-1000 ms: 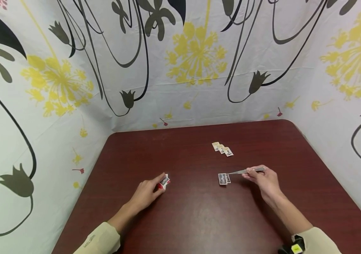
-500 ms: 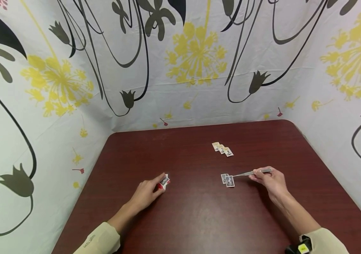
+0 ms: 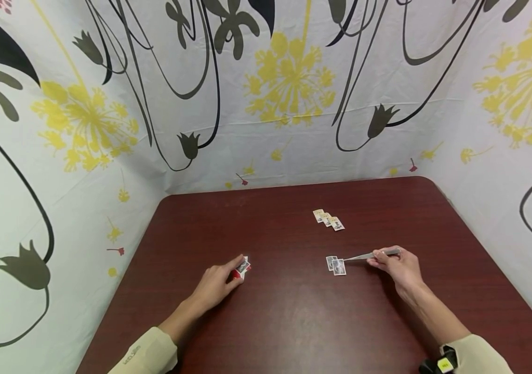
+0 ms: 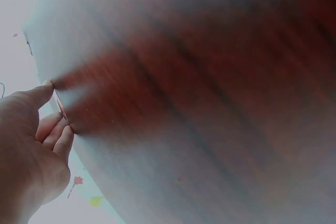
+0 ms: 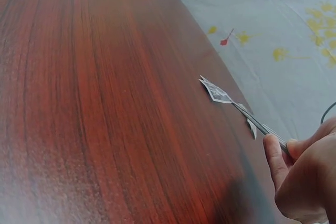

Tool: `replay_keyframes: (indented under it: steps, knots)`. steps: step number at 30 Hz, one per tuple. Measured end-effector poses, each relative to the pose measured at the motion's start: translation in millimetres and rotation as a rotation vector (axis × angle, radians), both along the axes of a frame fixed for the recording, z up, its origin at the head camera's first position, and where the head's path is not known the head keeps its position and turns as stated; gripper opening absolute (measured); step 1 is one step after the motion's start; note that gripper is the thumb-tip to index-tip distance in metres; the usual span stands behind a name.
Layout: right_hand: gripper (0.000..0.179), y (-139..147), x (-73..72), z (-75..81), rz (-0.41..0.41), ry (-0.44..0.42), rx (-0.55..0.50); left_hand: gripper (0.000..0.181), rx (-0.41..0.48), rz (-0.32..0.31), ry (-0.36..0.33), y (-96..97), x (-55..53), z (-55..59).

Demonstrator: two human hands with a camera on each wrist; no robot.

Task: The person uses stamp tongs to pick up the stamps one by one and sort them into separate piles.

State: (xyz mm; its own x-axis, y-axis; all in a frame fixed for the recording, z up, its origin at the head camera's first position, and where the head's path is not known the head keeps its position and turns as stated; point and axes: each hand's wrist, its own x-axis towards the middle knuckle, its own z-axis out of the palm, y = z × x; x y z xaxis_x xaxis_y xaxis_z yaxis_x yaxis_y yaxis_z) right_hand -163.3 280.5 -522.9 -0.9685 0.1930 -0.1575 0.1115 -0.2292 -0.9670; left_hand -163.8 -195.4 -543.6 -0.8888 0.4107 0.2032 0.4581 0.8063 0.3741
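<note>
My right hand [image 3: 398, 269] grips a pair of metal tweezers [image 3: 364, 256], their tips at the right edge of a small grey-pictured stamp [image 3: 339, 267]. That stamp overlaps a second grey stamp [image 3: 329, 263] to its left. In the right wrist view the tweezers [image 5: 257, 121] reach from thumb and fingers to the stamp [image 5: 216, 92]. On the left, my left hand [image 3: 216, 283] holds a small pile of stamps [image 3: 243, 266] by its edges, red and grey showing. Seen from the left wrist, thumb and fingers [image 4: 64, 140] hold opposite sides of the pile, which appears thin and edge-on.
A slanting row of three overlapping yellowish stamps [image 3: 336, 224] lies farther back on the dark red-brown table [image 3: 266, 322]. White cloth [image 3: 228, 109] with flowers and stems hangs round the table's back and sides. A black device [image 3: 439, 362] sits at my right wrist.
The tweezers have carried one grey stamp rightward, from the left of the other to overlapping its right side. My right hand moved right with them, then stayed nearly still. The left hand has not moved.
</note>
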Motion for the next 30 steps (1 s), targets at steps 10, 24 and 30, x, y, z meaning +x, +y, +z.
replay_keyframes:
  steps: [10,24,30]
  knots:
    - [0.006,-1.9,-0.8,-3.2,-0.013,-0.028,0.013,0.062,0.002,0.001,0.011,-0.1,-0.2,-2.0]
    - [0.003,-0.3,0.4,-5.9,-0.043,-0.02,0.038,0.062,0.001,-0.004,0.014,-1.0,-1.2,-3.4]
    - [0.006,3.4,1.2,-7.6,-0.096,0.041,0.003,0.063,0.0,-0.003,0.03,-1.3,-1.6,-5.0]
